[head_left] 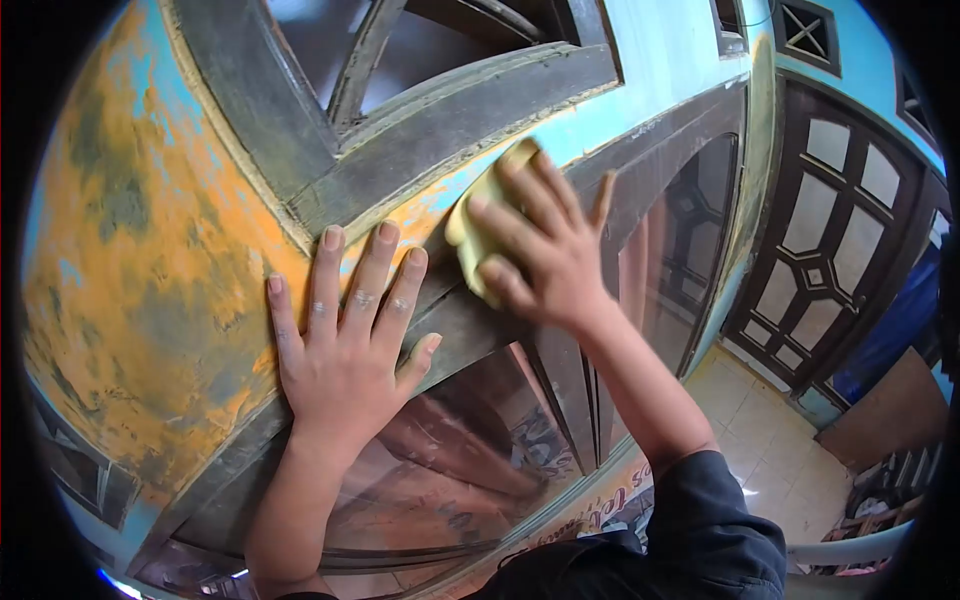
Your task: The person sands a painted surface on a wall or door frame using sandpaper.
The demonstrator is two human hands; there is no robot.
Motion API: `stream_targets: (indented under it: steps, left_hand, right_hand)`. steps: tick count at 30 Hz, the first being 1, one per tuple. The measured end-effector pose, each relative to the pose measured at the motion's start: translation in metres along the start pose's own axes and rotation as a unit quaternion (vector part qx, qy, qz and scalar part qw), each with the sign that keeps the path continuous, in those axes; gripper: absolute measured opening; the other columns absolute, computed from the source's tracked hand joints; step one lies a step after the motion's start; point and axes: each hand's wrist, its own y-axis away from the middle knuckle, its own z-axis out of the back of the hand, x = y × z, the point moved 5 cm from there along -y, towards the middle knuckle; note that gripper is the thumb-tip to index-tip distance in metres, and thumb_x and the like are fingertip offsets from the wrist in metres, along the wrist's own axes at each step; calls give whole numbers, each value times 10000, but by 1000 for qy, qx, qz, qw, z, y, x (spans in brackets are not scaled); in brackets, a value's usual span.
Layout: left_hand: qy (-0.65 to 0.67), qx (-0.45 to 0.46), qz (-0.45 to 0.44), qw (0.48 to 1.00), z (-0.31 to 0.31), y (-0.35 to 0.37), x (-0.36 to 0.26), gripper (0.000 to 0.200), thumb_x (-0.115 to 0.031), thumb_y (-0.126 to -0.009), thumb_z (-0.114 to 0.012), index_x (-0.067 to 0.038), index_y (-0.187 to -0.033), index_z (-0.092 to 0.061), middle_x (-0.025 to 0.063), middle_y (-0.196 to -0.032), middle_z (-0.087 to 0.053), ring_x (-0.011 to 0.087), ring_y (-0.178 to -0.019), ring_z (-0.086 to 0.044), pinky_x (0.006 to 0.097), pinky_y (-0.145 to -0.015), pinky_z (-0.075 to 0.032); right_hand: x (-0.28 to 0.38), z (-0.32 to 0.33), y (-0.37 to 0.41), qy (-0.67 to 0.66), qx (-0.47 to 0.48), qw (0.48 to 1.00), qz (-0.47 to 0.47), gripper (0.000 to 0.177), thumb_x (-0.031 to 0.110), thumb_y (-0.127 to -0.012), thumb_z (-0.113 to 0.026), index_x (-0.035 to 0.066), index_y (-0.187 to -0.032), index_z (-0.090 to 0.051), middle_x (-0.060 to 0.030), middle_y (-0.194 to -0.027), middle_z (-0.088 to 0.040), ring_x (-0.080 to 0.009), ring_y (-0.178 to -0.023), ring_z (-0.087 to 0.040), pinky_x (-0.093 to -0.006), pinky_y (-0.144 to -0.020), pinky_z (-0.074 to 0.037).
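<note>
My left hand (343, 345) lies flat with fingers spread, its fingertips on the orange and yellow patchy wall (150, 300) just under the corner of the upper window frame (450, 135). Pale dust shows on its knuckles. To the right, my right hand (553, 245) presses a pale yellow, bent sheet (468, 245) against the dark wooden frame (440, 300) and the painted strip above it. Motion blurs the sheet, and its material is unclear. My little finger sticks out away from it.
Glass panes (440, 460) sit below the dark frame. A dark panelled door (800, 230) stands at the right, over a tiled floor (760, 430). Near it are a brown board (885, 410), a blue sheet (880, 345) and piled items at the lower right.
</note>
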Motion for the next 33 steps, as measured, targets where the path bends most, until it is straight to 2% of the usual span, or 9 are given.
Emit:
stream_targets:
  steps: [4, 8, 11, 16, 20, 23, 26, 30, 33]
  left_hand:
    - [8, -7, -3, 1000, -2, -3, -7, 714, -560, -914, -573, -255, -1550, -461, 22, -1665, -337, 357, -1541, -265, 646, -1225, -90]
    - [6, -4, -5, 1000, -2, -9, -12, 711, -567, -920, -564, -248, -1548, -464, 24, -1665, -337, 355, -1542, -264, 636, -1229, -91]
    - [12, -7, -5, 1000, -3, -10, -15, 705, -566, -923, -561, -244, -1544, -470, 24, -1664, -340, 355, -1543, -264, 629, -1231, -89]
    - [13, -11, -4, 1000, -3, -10, -14, 690, -558, -924, -562, -246, -1534, -483, 19, -1662, -347, 355, -1539, -273, 620, -1234, -87]
    - [16, -8, -2, 1000, -4, -8, -15, 679, -557, -925, -561, -255, -1529, -489, 14, -1658, -355, 352, -1536, -281, 618, -1234, -88]
    - [12, -16, 2, 1000, -3, -10, -14, 671, -555, -927, -559, -264, -1527, -492, 13, -1655, -360, 348, -1535, -284, 612, -1235, -89]
    - [7, -20, -2, 1000, -4, -10, -14, 658, -553, -933, -552, -273, -1526, -494, 11, -1653, -366, 345, -1533, -289, 608, -1236, -92]
    - [7, -21, 2, 1000, -4, -8, -14, 645, -549, -942, -541, -281, -1526, -492, 5, -1650, -373, 340, -1526, -308, 602, -1237, -99]
    - [2, -29, 7, 1000, -4, -10, -14, 640, -544, -944, -541, -284, -1527, -492, -1, -1650, -373, 337, -1521, -323, 598, -1238, -104]
  right_hand:
    - [-43, 3, -15, -43, -121, 978, -164, 553, 528, -948, -578, 298, -1450, -591, -76, -1612, -415, -351, -1524, -299, -703, -1184, 29]
    - [-15, 1, 1, -4, -17, 1000, -21, 565, 514, -943, -591, 289, -1461, -581, -88, -1610, -419, -355, -1520, -305, -736, -1166, 40]
    - [-72, 9, -11, 12, -93, 981, -169, 544, 403, -948, -613, 246, -1467, -568, -114, -1603, -418, -379, -1511, -315, -760, -1151, 4]
    - [-12, -1, 6, -42, -21, 999, -5, 572, 534, -916, -611, 342, -1455, -582, -82, -1583, -455, -341, -1522, -313, -695, -1193, 63]
    - [-86, 7, -9, 11, -86, 987, -134, 579, 440, -934, -619, 261, -1481, -557, -94, -1597, -435, -367, -1527, -290, -772, -1139, 31]
    - [-32, 7, -3, -90, -67, 992, -56, 570, 532, -936, -604, 297, -1454, -586, -91, -1594, -438, -353, -1524, -305, -763, -1144, 59]
    - [-35, 4, 1, 13, 5, 1000, 11, 534, 538, -931, -597, 316, -1416, -622, -94, -1583, -454, -334, -1518, -324, -717, -1175, 86]
    - [-77, 4, -10, -43, -143, 978, -144, 557, 476, -940, -602, 267, -1456, -587, -115, -1599, -430, -367, -1516, -314, -707, -1184, 23]
    - [-16, 1, 1, -67, -28, 997, -28, 576, 562, -927, -600, 318, -1449, -593, -110, -1595, -434, -356, -1523, -305, -701, -1192, 25]
